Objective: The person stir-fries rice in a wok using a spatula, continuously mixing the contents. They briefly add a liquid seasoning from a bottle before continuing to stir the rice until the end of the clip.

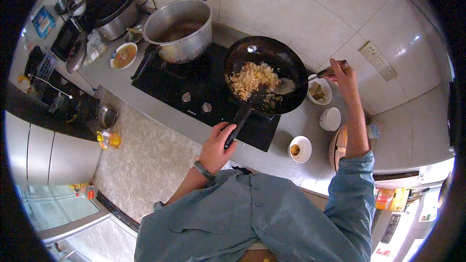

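My left hand (217, 148) grips the black handle (239, 120) of a dark wok (291, 54) on the right side of the black cooktop (214, 80). Fried rice with yellow bits (253, 78) is heaped at the left and middle of the wok, with loose grains toward the right. My right hand (340, 72) holds the handle of a metal spatula (285, 86) beyond the wok's right rim. The spatula's blade rests inside the wok, at the right edge of the rice.
A large aluminium pot (193, 45) stands on the left burner. Right of the wok are a bowl of leafy scraps (319, 91), a white bowl (330, 119), a white cup with brown residue (305, 151) and a woven basket (338, 149). A soup bowl (124, 56) sits far left.
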The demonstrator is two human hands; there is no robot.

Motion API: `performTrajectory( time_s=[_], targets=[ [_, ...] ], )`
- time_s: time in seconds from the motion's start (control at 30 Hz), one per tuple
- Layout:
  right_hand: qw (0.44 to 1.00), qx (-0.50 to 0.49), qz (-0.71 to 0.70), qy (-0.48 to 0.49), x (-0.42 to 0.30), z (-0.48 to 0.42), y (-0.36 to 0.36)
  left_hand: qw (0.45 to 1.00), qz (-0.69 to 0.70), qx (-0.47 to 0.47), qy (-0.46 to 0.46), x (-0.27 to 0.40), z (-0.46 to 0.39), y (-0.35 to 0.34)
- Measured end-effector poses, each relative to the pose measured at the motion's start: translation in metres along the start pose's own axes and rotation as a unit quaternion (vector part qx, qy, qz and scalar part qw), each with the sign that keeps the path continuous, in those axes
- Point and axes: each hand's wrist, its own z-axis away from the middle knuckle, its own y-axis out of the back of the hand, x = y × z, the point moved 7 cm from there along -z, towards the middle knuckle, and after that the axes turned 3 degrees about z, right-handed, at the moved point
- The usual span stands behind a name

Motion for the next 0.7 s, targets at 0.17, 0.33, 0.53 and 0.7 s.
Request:
performTrajectory(
  time_s=[0.17, 0.33, 0.53, 0.7],
  targets=[
    [0.953, -0.072, -0.292, -0.021, 0.019, 0.008, -0.047, 1.0, 0.012, -0.005, -0.002, 0.0, -0.001, -0.001],
    [0.976, -0.09, -0.051, 0.191, -0.078, 0.078, -0.035, 1.0, 0.003, 0.008, -0.011, -0.008, 0.002, -0.002],
    [0.988, -0.009, 0.042, 0.145, -0.043, 0.016, -0.018, 1.0, 0.004, 0.001, -0.012, -0.003, 0.002, -0.002],
    [0.979, -0.036, -0.195, 0.041, -0.025, -0.027, -0.048, 1.0, 0.005, -0.013, 0.018, -0.004, 0.0, -0.003]
  ],
)
